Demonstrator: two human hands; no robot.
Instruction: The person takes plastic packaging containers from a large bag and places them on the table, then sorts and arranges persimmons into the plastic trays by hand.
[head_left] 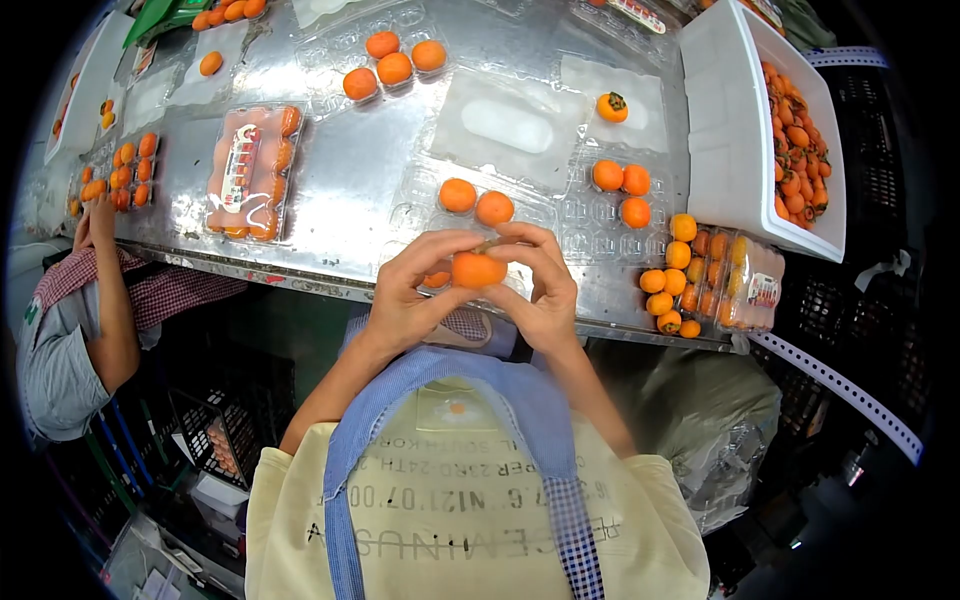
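Between my two hands, close to the table's near edge, is an orange persimmon [479, 269]. My left hand [425, 285] grips its left side with thumb and fingers, and my right hand [537, 285] pinches it from the right. A greenish bit shows at its top under my fingertips. Just beyond my hands, two persimmons [476, 202] sit in an open clear plastic tray [412, 212]. Another persimmon [437, 279] is partly hidden behind my left hand. To the right, a second clear tray [592, 238] holds three persimmons.
A white foam box [722, 130] of persimmons tilts at the right, with a filled clear pack [752, 285] and loose persimmons below it. A closed, labelled pack [250, 172] lies left on the metal table [345, 175]. A co-worker's arm [112, 310] reaches in at far left.
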